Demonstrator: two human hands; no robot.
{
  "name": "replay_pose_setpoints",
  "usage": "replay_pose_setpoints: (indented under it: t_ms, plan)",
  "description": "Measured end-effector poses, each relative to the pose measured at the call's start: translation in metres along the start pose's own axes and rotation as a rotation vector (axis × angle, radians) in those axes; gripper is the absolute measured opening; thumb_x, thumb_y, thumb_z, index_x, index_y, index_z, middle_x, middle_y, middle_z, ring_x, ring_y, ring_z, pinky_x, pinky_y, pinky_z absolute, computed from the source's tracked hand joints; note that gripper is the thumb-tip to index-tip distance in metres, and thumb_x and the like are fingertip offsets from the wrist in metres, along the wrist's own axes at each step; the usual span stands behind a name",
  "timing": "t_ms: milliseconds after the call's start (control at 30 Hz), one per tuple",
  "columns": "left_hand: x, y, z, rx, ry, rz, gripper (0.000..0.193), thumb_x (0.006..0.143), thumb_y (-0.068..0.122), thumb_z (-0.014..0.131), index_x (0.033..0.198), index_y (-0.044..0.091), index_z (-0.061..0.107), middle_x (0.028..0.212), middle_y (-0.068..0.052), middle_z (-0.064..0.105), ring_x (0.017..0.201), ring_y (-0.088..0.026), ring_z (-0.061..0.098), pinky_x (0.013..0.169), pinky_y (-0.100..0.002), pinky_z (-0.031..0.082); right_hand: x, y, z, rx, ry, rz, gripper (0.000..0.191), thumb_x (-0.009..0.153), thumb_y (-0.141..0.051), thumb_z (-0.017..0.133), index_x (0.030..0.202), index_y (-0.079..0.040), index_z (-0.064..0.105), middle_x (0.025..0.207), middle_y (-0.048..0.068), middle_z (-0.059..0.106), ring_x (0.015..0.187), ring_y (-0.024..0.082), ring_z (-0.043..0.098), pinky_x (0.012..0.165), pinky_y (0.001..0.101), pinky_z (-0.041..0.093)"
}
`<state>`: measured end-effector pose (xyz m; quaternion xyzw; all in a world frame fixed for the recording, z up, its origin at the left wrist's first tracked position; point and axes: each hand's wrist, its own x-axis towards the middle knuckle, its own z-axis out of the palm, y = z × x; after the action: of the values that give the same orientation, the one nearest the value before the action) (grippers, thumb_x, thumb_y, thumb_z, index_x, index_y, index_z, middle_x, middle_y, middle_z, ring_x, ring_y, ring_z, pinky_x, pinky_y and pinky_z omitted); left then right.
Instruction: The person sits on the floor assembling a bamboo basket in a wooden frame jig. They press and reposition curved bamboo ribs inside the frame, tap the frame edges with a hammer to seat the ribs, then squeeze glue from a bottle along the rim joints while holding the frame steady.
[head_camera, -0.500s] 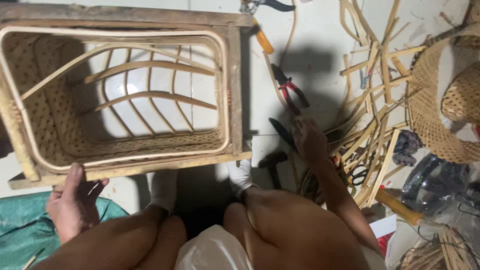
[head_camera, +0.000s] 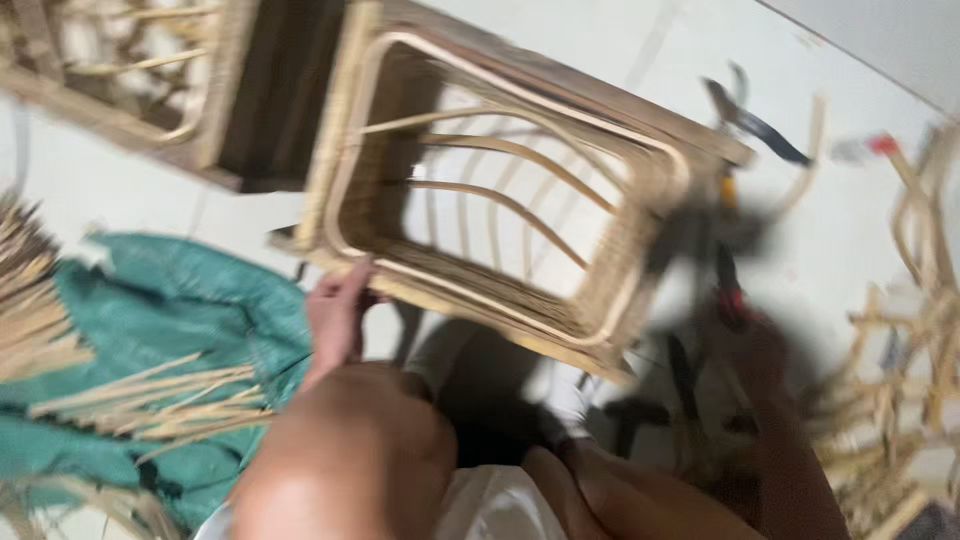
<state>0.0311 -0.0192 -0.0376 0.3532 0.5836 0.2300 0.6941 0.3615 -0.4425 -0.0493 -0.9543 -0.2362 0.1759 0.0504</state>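
Left hand (head_camera: 335, 315) set against the near rim of a woven basket frame (head_camera: 500, 215), fingers (head_camera: 350, 280) pressed together and curled onto its edge. Frame tilted on the white floor (head_camera: 850, 220), just above and beyond those fingers, bent ribs showing through its open middle. Right hand (head_camera: 750, 345) heavily blurred, down among tools beside the frame's right corner; red-handled pliers (head_camera: 728, 290) at or just above its fingers, grip impossible to tell. Green sack (head_camera: 170, 330) with loose cane strips (head_camera: 130, 395) left of the left hand. Tangle of cane (head_camera: 910, 330) far right.
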Motion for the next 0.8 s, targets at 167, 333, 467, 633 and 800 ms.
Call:
replay_pose_setpoints:
  t_ms: [167,333,467,633,800]
  plan:
    - [0.005,0.013,0.011,-0.088,-0.031,0.038,0.024,0.089,0.014,0.081,0.076,0.006,0.062,0.073,-0.009,0.072,0.061,-0.015,0.065,0.061,-0.03,0.057,0.006,0.01,-0.021,0.477,-0.021,0.158,0.03,0.104,-0.033,0.073,0.11,-0.003,0.072,0.074,0.01,0.069,0.062,0.019,0.066,0.057,0.0329,0.053]
    - [0.005,0.016,0.007,-0.102,-0.066,0.01,0.027,0.09,0.013,0.081,0.073,0.007,0.061,0.071,-0.007,0.068,0.06,-0.012,0.061,0.06,-0.026,0.052,0.002,-0.061,-0.115,0.548,-0.139,0.215,0.029,0.096,-0.027,0.077,0.088,0.0,0.071,0.076,0.008,0.071,0.069,0.013,0.065,0.068,0.0302,0.052]
    - [0.007,0.019,0.002,-0.116,-0.079,-0.023,0.028,0.089,0.012,0.081,0.072,0.008,0.058,0.071,-0.007,0.068,0.062,-0.012,0.061,0.061,-0.026,0.051,0.029,-0.194,-0.159,0.108,-0.475,0.348,0.029,0.091,-0.038,0.078,0.108,-0.015,0.078,0.083,0.01,0.074,0.063,0.019,0.069,0.061,0.0358,0.057]
    - [0.005,0.024,0.0,-0.172,-0.126,0.005,0.039,0.089,0.01,0.083,0.071,0.013,0.048,0.069,-0.003,0.063,0.064,-0.011,0.061,0.063,-0.024,0.051,0.061,-0.344,-0.137,0.116,-0.805,-0.217,0.044,0.092,-0.033,0.058,0.134,-0.023,0.066,0.123,0.009,0.067,0.107,0.026,0.065,0.089,0.042,0.054]
    - [0.005,0.026,-0.007,-0.155,-0.139,-0.084,0.037,0.089,0.011,0.082,0.07,0.011,0.05,0.068,-0.004,0.064,0.064,-0.01,0.06,0.063,-0.025,0.052,0.077,-0.429,-0.123,-0.104,-0.809,-0.824,0.05,0.091,-0.021,0.058,0.141,-0.023,0.057,0.123,0.012,0.067,0.11,0.032,0.064,0.093,0.0457,0.05]
